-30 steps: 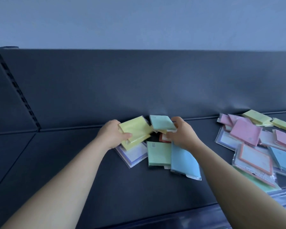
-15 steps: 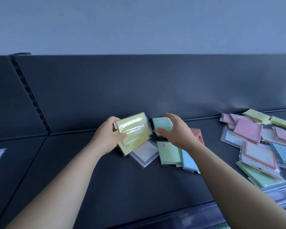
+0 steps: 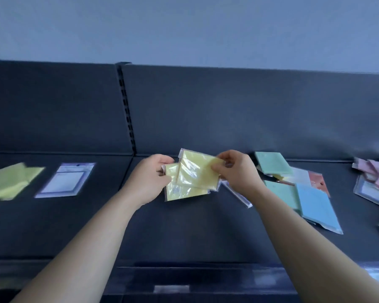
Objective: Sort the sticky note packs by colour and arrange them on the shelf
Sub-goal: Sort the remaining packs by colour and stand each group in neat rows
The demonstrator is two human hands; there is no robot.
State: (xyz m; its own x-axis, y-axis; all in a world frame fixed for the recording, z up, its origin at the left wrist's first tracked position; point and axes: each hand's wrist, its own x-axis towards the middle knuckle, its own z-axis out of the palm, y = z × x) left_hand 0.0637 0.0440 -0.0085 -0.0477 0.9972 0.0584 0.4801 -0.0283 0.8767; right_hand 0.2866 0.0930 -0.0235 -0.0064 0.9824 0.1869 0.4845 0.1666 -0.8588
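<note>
The yellow sticky note packs (image 3: 190, 178) are matt paper sealed in thin clear plastic film, glossy and crinkled, with white streaks of glare across it. The blue pack (image 3: 315, 206) and the green pack (image 3: 271, 164) show the same pale matt paper under a smoother clear wrap whose sealed edges shine. The white pack (image 3: 65, 181) lies in a flat, see-through plastic sleeve. The shelf (image 3: 184, 232) and its back panel (image 3: 239, 110) look like dark painted metal, smooth and matt. The front-edge strip (image 3: 206, 278) is clear glossy plastic. The wall (image 3: 184, 25) is smooth and matt.
</note>
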